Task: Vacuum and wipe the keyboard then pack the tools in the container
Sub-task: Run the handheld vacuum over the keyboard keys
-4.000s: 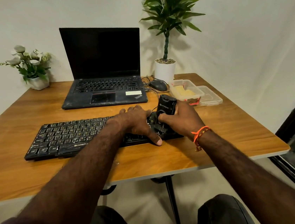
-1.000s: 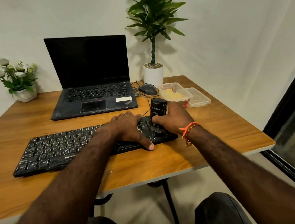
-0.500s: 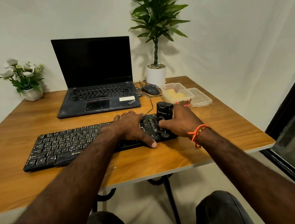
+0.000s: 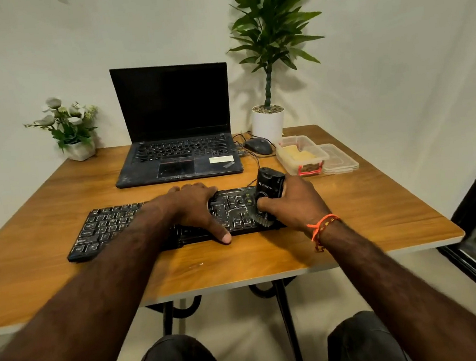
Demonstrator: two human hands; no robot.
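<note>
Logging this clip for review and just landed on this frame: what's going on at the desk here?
A person is cleaning a black keyboard on a wooden table. The right hand grips a small black handheld vacuum, its brush end down on the keys at the keyboard's right end. The left hand rests flat on the keyboard, steadying it. The open plastic container sits behind, beside its lid. Packing has not begun.

Smooth wood-grain table [image 4: 368,213], matt black plastic keyboard [image 4: 111,224], glossy black vacuum [image 4: 268,185], clear plastic container [image 4: 302,155].
</note>
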